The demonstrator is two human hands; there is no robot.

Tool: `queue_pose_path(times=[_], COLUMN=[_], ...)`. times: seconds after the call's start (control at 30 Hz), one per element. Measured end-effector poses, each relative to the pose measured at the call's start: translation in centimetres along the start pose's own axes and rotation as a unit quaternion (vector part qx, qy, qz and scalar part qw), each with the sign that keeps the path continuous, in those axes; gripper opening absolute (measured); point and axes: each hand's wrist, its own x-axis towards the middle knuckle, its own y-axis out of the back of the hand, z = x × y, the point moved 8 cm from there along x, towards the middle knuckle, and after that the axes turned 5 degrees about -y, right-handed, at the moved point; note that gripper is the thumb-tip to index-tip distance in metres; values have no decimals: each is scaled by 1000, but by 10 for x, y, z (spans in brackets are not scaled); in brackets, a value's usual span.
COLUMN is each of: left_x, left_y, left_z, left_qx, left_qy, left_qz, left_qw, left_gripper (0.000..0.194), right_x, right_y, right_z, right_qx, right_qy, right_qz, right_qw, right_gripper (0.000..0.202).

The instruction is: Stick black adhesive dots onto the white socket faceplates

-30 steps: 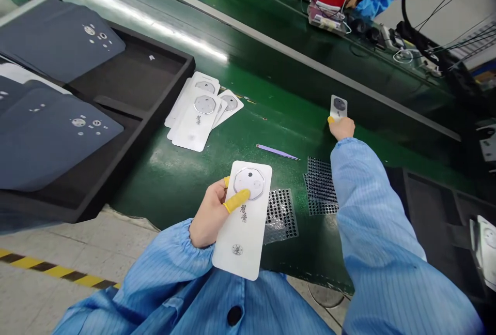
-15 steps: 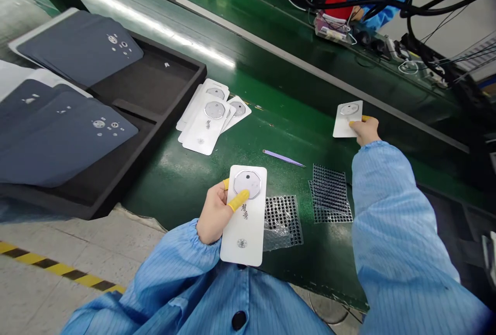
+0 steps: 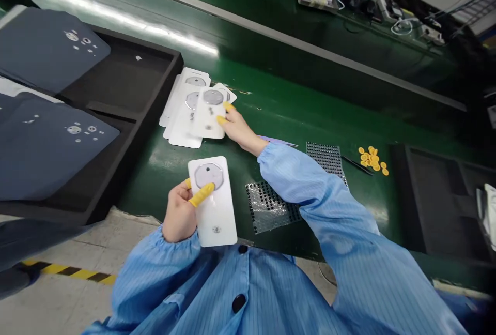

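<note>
A worker in a blue striped smock handles white cards at a green workbench (image 3: 271,92), hands well apart and yellow covers on the fingertips. The left hand (image 3: 179,213) grips a white card (image 3: 215,208) near the bench's front edge, thumb pressed across the lower part of its eight-sided grey emblem. The right hand (image 3: 240,131) stretches across the body, thumb and finger pinching the right edge of a second card (image 3: 204,115), slightly blurred, over a fanned pile (image 3: 179,125); whether that card touches the pile cannot be told. Purple tweezers (image 3: 284,142) lie partly hidden behind the right forearm, near two sheets of black dots (image 3: 267,216) (image 3: 323,155). Dark tweezers (image 3: 357,166) rest just beside scattered yellow discs (image 3: 372,159). At left, a black tray (image 3: 134,84) holds dark blue panels (image 3: 46,48).
</note>
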Motion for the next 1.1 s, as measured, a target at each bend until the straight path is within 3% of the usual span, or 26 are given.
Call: queue_pose_path(times=[0.07,0.13,0.3,0.4,0.5,0.63,0.73,0.8,0.87,0.97,1.1], left_x=[2,3,4,5,6,7,5,-1,-9,-23,-30], left_y=[8,9,5,6,6,4,0,-9,-24,-50,-61], left_z=[2,1,1,6,4,0,5,7,0,-18,-28], left_qx=[10,25,26,43,85,164,247,316,337,276,251], left_qy=[-2,16,54,29,27,-16,-96,-140,-127,-59,-35], left_qz=[16,4,-12,1,5,-15,-35,-70,-133,-221,-211], left_qw=[1000,1000,998,999,996,986,964,936,923,933,944], left_gripper=[39,40,39,36,33,37,62,54,37,34,22], right_x=[-9,-30,-137,-208,-251,-263,-262,-266,-271,-274,-264], right_y=[4,25,81,82,70,60,71,81,85,83,80], right_z=[-4,-10,-38,-35,-18,-7,-15,-27,-38,-47,-46], right_qx=[-27,-32,-66,-128,-138,-100,-72,-63,-66,-74,-35], right_qy=[-22,-39,11,35,50,75,89,102,120,141,118], right_qz=[-22,-32,-23,8,52,85,118,146,153,128,81], right_qw=[999,998,997,991,988,988,986,982,979,979,989], right_gripper=[38,36,25,34,40,44,48,50,52,51,39])
